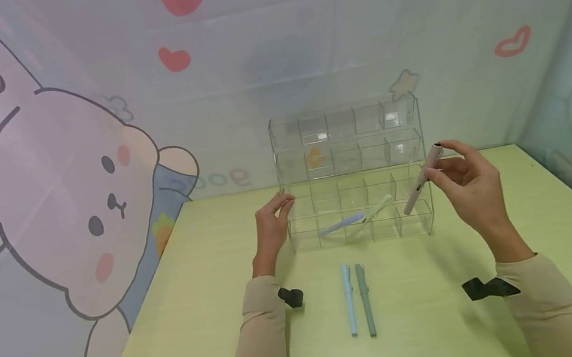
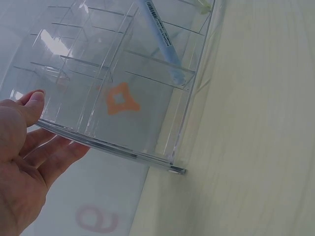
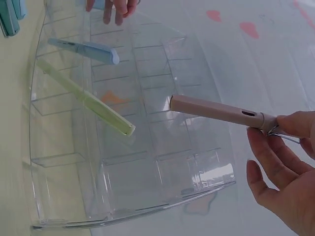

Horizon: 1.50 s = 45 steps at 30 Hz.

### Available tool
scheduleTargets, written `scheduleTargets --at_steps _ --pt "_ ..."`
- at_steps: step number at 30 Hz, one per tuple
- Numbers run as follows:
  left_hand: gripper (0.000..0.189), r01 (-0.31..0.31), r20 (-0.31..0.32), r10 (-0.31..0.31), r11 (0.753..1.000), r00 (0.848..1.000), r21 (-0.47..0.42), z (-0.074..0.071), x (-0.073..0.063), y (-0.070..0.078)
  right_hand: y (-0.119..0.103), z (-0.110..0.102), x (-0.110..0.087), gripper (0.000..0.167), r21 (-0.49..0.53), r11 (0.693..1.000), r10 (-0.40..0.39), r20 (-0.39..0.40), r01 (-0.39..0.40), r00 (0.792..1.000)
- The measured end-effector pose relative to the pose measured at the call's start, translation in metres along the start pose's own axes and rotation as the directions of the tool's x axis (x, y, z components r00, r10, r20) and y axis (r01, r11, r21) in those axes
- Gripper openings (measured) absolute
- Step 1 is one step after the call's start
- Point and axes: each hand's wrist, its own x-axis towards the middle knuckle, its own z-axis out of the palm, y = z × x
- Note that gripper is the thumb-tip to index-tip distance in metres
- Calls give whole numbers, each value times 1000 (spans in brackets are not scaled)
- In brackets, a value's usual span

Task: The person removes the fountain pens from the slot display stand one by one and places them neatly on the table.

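Note:
A clear acrylic rack [image 1: 346, 141] with stepped rows of compartments stands on the table. My left hand [image 1: 271, 228] holds its left side panel, thumb on one face and fingers behind in the left wrist view. My right hand [image 1: 477, 189] pinches a pinkish-beige pen [image 1: 419, 185] near its clip end, tilted, its other end pointing down over the rack's right front compartments. A periwinkle-blue pen [image 1: 343, 223] and a light green pen [image 1: 378, 207] lean in the lower compartments. In the right wrist view the held pen [image 3: 216, 109] is apart from both.
On the table in front of the rack lie a light blue pen [image 1: 350, 303] and a dark green pen [image 1: 367, 303], side by side. A printed cloth [image 1: 231, 89] with a cartoon rabbit and hearts hangs close behind the rack. The table's [image 1: 184, 312] surface is pale yellow-green.

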Motion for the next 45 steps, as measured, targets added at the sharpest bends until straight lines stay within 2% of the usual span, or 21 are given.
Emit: scheduleTargets --at_steps 8,14,21,29,37,42,45 --pt "15 -5 -4 5 1000 1000 2 2 0 -3 1 5 -3 53 89 996 12 113 -22 994" --pt "15 -4 0 4 1000 1000 2 2 0 -3 1 8 -5 52 148 989 -44 191 16 981" --pt "14 8 5 -8 1000 1000 1 1 1 -2 1 11 -6 53 215 976 -74 216 26 974" --pt "17 2 7 -2 1000 1000 -2 1 0 -2 -2 14 -7 53 235 972 -47 267 -18 963" --pt "19 -10 11 10 1000 1000 -9 0 -1 -1 -1 17 -8 51 221 975 -66 308 -4 949" --pt "17 -43 -7 43 999 999 -5 0 -2 -2 -1 18 -8 53 221 974 -34 338 -44 940" --pt "16 -38 -4 38 999 999 0 0 -2 -2 -1 19 -9 55 219 973 -13 356 -70 934"
